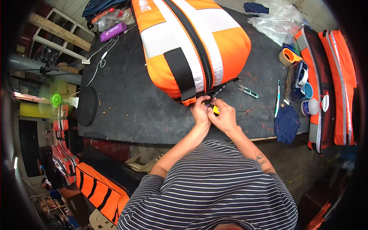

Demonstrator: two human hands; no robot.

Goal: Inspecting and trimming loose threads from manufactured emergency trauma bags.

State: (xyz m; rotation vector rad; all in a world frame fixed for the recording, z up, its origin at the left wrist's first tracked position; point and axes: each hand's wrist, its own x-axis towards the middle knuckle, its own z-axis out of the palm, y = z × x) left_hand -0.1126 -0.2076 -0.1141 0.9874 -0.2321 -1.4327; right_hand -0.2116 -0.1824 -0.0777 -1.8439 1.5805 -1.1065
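Observation:
A large orange bag [234,50] with silver-white bands lies on the black table [126,96], its black zipper [197,50] running lengthwise toward me. At its near end, my left hand [200,114] is closed, its fingertips pinching the dark edge below the zipper's end. My right hand [225,115] is right beside it, closed around a small yellow-and-black tool [216,110]. The tool's kind is hidden by the fingers. A short black strap piece [219,91] sticks out above the right hand. Thread snips [248,91] with teal handles lie to the right of the hands.
Right of the snips are a toothbrush [278,97], a navy cloth [287,124], a white bottle [311,107] and an orange tape roll [288,56]. Long orange bags [339,84] line the right edge. At left stand a purple cylinder [113,32], a white cable [100,65] and a fan [56,100].

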